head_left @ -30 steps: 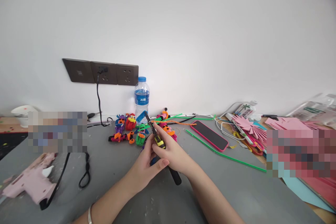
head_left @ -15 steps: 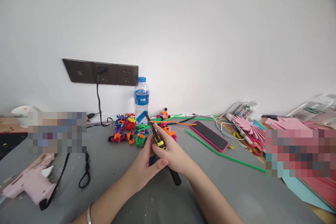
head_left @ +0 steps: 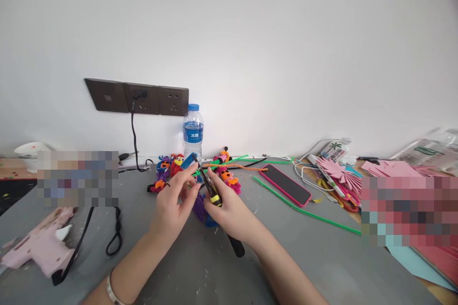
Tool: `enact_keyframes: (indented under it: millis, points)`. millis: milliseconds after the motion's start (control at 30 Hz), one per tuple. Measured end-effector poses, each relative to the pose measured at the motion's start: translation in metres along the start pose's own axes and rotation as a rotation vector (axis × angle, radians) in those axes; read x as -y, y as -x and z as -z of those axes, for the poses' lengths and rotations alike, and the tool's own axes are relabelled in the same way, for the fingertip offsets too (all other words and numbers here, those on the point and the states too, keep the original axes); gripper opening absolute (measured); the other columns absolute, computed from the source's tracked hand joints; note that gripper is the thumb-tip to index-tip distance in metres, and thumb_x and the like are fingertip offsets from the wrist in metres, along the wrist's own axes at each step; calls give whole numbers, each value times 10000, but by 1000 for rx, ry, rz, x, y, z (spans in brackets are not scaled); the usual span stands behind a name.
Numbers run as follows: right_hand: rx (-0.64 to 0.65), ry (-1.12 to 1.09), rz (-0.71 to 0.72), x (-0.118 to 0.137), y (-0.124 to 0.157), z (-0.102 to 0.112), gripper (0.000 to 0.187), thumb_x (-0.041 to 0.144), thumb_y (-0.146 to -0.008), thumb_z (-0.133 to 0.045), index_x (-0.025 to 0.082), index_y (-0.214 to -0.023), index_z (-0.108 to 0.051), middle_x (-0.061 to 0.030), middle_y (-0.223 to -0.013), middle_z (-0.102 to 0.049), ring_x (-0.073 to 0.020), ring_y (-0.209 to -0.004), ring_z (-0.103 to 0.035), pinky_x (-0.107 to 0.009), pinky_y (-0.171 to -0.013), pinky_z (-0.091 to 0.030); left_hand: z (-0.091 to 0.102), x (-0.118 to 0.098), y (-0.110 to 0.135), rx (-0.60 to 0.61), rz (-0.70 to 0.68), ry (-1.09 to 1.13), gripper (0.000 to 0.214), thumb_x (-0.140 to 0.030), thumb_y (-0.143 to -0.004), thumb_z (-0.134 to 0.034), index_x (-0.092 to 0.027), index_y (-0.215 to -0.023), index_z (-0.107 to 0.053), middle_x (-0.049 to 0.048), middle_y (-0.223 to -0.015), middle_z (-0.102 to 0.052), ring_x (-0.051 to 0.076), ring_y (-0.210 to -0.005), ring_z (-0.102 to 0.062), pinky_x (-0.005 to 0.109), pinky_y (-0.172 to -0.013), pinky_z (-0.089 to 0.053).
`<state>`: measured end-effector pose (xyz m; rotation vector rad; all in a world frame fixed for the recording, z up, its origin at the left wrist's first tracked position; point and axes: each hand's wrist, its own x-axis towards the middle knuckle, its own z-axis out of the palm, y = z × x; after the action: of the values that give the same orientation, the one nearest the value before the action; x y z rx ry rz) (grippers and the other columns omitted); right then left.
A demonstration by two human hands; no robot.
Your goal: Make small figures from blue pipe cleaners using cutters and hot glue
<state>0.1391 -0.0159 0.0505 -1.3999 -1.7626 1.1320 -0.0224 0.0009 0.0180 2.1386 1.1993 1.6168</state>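
Observation:
My right hand (head_left: pixel 229 205) is wrapped round a pair of pliers (head_left: pixel 214 195) with black and yellow handles, jaws pointing up and away. At the jaw tips is a bent blue pipe cleaner (head_left: pixel 189 160). My left hand (head_left: pixel 175 202) is curled beside the jaws, its fingertips closed at the blue pipe cleaner; the exact contact is partly hidden. Below, between the hands, shows a purple and blue pipe-cleaner piece (head_left: pixel 201 207), partly covered by my right fingers. Several pipe-cleaner figures stand just beyond, among them a red one (head_left: pixel 176 166) and a pink and orange one (head_left: pixel 229 178).
A water bottle (head_left: pixel 193 131) stands by the wall. To the right lie a phone (head_left: pixel 287 185), a green pipe cleaner (head_left: pixel 322 219), scissors (head_left: pixel 348 200) and pink folded paper (head_left: pixel 338 175). A pink glue gun (head_left: pixel 43 245) with a black cord lies left.
My left hand has moved off the plier handles, up and left to the blue pipe cleaner by the jaws. The purple and blue piece now shows more. My right hand keeps the pliers.

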Motion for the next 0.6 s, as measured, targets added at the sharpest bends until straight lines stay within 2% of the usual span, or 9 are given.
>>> enact_keyframes:
  millis: [100, 233, 433, 600]
  points:
    - [13, 21, 5, 1, 1, 0, 804, 182, -792, -511, 149, -1544, -228, -47, -859, -646, -170, -724, -564, -288, -720, -471, 0, 1, 2, 68, -6, -45, 373, -248, -949, -509, -251, -1321, -533, 24, -890, -660, 102, -636, -599, 216, -641, -541]
    - [11, 28, 16, 1, 1, -1, 788, 188, -794, -508, 167, -1539, -252, -57, -884, -660, -177, -720, -578, -289, -699, -472, 1, -1, 0, 42, -10, 12, 313, -228, -954, -498, -241, -1253, -591, 44, -941, -659, 135, -790, -649, 222, -685, -582]
    - [6, 25, 28, -1, 2, -1, 783, 206, -807, -515, 149, -1540, -247, -85, -985, -686, -193, -790, -611, -315, -770, -493, 1, -4, -1, -38, 10, 132, 186, -189, -927, -539, -225, -1049, -675, 50, -995, -659, 151, -880, -655, 221, -671, -611]
    - [0, 17, 10, -1, 1, -1, 777, 196, -806, -515, 137, -1536, -254, -83, -990, -691, -198, -811, -627, -333, -806, -500, 0, -9, -2, -10, 25, 130, 123, -216, -918, -540, -203, -893, -660, 56, -918, -670, 165, -860, -660, 240, -661, -602]
